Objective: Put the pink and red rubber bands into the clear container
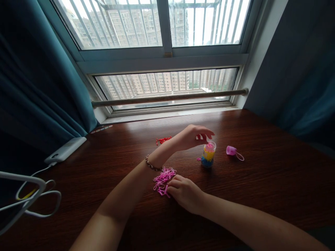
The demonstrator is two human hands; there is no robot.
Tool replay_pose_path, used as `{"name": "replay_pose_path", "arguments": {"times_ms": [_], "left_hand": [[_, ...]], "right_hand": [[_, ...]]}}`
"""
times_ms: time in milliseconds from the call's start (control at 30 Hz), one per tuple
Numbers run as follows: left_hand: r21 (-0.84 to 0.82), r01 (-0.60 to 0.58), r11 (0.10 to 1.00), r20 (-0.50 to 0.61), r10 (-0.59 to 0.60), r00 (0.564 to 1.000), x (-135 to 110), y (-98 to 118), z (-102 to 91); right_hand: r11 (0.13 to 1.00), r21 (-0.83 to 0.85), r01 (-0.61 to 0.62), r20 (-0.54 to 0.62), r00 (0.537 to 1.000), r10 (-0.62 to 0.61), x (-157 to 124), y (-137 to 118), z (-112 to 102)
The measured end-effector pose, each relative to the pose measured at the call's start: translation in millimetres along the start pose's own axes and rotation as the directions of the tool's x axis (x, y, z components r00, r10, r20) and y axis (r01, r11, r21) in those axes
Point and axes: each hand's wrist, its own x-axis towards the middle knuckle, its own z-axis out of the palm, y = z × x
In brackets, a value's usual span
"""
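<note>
My left hand (192,136) reaches across to a small clear jar (208,154) filled with layers of pink, yellow and blue bands; its fingers are curled over the jar's open mouth, pinching something pink I cannot make out. A bead bracelet sits on that wrist. My right hand (184,192) rests on the brown wooden table (261,181), fingertips pressed together on a pile of pink rubber bands (163,177). The jar's pink lid (231,150) with a loop lies to the right of the jar.
A small heap of red bands (163,140) lies behind my left arm. A white power bank (65,150) with white cables (39,195) is at the table's left edge. Teal curtains hang on both sides of the barred window.
</note>
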Motion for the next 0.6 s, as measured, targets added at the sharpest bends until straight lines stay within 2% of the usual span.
{"name": "replay_pose_path", "arguments": {"times_ms": [167,267,333,433,533,600], "left_hand": [[-0.029,0.074,0.997,-0.157,-0.077,0.985,-26,1,-5.1],[0.001,0.152,0.988,-0.166,-0.15,0.975,-47,1,-11.3],[0.003,0.216,0.976,-0.141,-0.214,0.967,-59,-2,-13.3],[-0.012,0.3,0.954,-0.116,-0.299,0.947,-66,-10,-8.0],[-0.01,0.302,0.953,-0.087,-0.301,0.95,-66,-18,6.8],[0.008,0.277,0.961,-0.083,-0.275,0.958,-64,-20,19.1]], "right_hand": [[0.997,0.076,-0.006,-0.124,0.992,0.016,1,0,-15],[0.986,0.166,-0.029,-0.257,0.964,0.072,4,-3,-37],[0.965,0.245,-0.094,-0.329,0.928,0.174,6,-5,-59],[0.911,0.354,-0.21,-0.416,0.837,0.355,3,-3,-101],[0.843,0.386,-0.375,-0.493,0.689,0.532,-7,11,-142],[0.768,0.419,-0.484,-0.47,0.608,0.64,-13,24,-165]]}}
